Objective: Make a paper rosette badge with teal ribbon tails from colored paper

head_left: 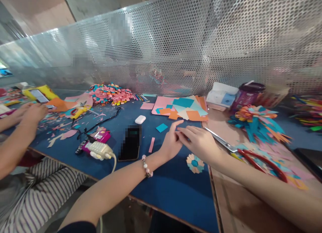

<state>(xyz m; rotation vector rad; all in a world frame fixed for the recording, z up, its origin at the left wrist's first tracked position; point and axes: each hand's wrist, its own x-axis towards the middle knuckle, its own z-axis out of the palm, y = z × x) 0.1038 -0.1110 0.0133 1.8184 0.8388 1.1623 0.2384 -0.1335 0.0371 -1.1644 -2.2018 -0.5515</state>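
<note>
My left hand (171,142), with a bead bracelet on its wrist, meets my right hand (198,140) over the blue table top (173,189). The fingertips of both are pinched together where they touch; whatever is between them is too small to make out. A small folded paper flower (195,164) in orange, pink and teal lies just under my right wrist. A loose teal paper square (161,127) and a pink paper strip (151,144) lie to the left of my left hand. A stack of coloured paper sheets (182,108) sits beyond both hands.
A phone (130,142), white earbud case (140,119) and charger with cable (100,149) lie to the left. Red-handled scissors (251,155) and a metal ruler (221,139) lie to the right, near paper flowers (256,122). Another person's hands (27,113) work at far left. A perforated metal screen (176,41) backs the table.
</note>
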